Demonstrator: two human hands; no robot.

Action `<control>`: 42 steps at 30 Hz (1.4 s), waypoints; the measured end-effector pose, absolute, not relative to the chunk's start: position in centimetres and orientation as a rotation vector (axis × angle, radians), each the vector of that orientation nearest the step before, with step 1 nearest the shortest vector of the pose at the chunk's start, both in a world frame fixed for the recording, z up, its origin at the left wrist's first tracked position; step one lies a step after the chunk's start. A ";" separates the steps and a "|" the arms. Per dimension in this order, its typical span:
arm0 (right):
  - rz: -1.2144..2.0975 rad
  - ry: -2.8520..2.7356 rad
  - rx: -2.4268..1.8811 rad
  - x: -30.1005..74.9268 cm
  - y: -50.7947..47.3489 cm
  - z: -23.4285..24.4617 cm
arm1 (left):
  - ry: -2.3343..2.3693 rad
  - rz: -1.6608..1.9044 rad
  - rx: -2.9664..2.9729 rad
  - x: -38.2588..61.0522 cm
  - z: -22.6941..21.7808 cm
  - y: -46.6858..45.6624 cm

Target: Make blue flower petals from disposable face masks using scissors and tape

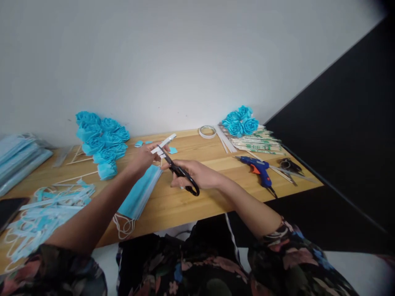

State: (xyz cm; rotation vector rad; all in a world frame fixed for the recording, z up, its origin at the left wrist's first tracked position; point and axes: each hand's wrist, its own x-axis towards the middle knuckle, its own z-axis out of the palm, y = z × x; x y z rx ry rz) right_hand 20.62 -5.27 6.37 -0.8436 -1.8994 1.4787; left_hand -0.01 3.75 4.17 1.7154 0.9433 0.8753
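Nearest, blue mask [139, 192] on wooden surface [191, 205], right grip [199, 172] closed around black scissors [176, 167], blades at white strip [168, 140], left grip [146, 158] pinching it above surface, blue scraps [173, 150] beyond, then tape roll [207, 136], blue flower cluster [236, 127].

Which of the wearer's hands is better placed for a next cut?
Probably the right hand: it holds the black scissors, pointed toward the white strip. The left hand is occupied gripping that strip.
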 end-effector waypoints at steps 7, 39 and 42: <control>0.993 -2.230 -1.134 22.9 -9.1 6.9 | 0.903 0.831 1.669 4.1 5.9 3.0; 0.182 -2.304 -1.160 28.8 -8.2 7.8 | 0.694 0.638 2.108 3.0 4.3 -0.9; 0.343 -2.386 -1.057 26.6 -7.2 7.8 | 0.686 0.631 2.163 2.7 4.3 -1.1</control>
